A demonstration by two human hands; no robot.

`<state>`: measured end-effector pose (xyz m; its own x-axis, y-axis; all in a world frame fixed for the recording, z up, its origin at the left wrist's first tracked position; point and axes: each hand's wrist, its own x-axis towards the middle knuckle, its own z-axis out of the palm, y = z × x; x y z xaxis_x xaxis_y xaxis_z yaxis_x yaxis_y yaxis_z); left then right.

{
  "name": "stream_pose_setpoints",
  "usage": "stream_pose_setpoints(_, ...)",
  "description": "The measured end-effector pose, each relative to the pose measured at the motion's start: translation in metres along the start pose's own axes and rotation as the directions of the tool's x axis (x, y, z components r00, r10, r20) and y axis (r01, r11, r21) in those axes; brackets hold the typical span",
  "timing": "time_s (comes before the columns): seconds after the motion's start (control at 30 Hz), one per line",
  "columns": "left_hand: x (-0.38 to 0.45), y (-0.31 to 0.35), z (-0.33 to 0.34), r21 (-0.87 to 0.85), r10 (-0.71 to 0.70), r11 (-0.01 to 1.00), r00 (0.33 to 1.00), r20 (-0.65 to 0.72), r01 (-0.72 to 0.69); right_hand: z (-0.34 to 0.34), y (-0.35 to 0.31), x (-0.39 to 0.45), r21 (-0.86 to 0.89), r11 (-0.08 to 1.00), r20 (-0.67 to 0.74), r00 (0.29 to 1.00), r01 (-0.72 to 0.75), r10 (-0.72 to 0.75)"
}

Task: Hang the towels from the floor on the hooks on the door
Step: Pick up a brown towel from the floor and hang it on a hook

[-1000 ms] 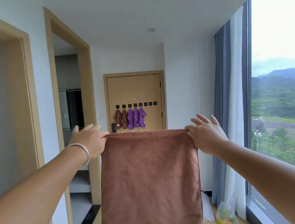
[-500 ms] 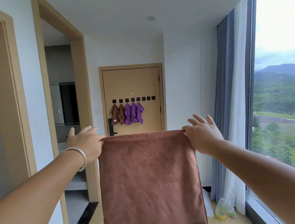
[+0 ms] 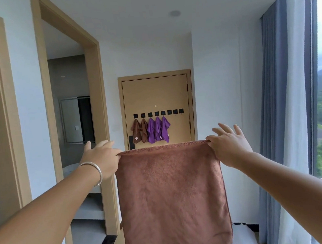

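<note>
A brown towel [image 3: 172,194] hangs flat in front of me, stretched by its top corners. My left hand [image 3: 103,158] pinches the left corner and my right hand [image 3: 228,145] pinches the right corner, other fingers spread. Ahead, at the end of the hallway, stands the tan door [image 3: 156,95] with a row of black hooks [image 3: 158,113]. Two brown towels [image 3: 140,131] and three purple towels [image 3: 158,129] hang from the left hooks. The three right hooks [image 3: 175,111] are bare.
An open doorway [image 3: 75,129] with a wooden frame is on the left, leading to a grey room. Blue and white curtains [image 3: 285,111] and a tall window run along the right. Something white [image 3: 241,231] lies on the floor behind the towel.
The view has moved closer to the door and tilted upward. Both hands keep the same grip on the brown towel, held at the same spread.
</note>
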<state>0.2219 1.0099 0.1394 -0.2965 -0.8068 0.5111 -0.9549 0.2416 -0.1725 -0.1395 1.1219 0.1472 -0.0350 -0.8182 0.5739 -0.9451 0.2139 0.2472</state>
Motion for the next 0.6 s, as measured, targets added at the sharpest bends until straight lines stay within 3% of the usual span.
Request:
stream_pose_setpoints(0.4, 0.138, -0.009, 0.095, 0.031, 0.024, 0.999, 0.997, 0.073, -0.026, 0.108, -0.012, 0.126, -0.011, 1.0, 0.052, 0.999, -0.005, 0.006)
stream_pose_setpoints(0.6, 0.223, -0.044, 0.147, -0.018, 0.076, 0.997, 0.997, 0.01, -0.075, 0.153, -0.042, 0.205, -0.05, 0.998, 0.06, 0.997, -0.048, 0.051)
